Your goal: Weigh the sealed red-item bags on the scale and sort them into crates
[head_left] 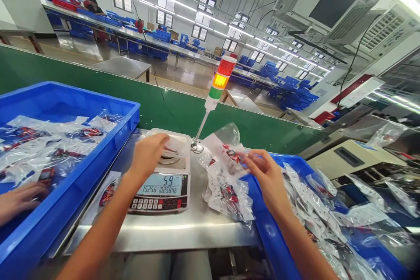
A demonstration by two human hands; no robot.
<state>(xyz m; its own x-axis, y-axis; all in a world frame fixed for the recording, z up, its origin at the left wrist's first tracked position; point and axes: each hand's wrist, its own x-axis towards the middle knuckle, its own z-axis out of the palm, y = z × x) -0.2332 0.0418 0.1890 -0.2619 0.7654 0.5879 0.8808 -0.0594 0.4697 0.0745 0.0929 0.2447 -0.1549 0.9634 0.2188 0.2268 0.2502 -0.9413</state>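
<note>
My left hand is over the pan of a counting scale, its fingers pinched on the edge of a small clear plastic bag with something red inside. The scale's display reads 5.9 on its top line. On the right, my right hand grips a clear plastic bag by its side, holding it up in the air. Inside that bag are a white printed paper and red and black parts. Just below it, a pile of similar bags lies on the steel table.
Another person's hand reaches into a blue bin of bags at left. One bag lies left of the scale. At right is a second blue bin with many bags. A signal lamp glows yellow before a green partition.
</note>
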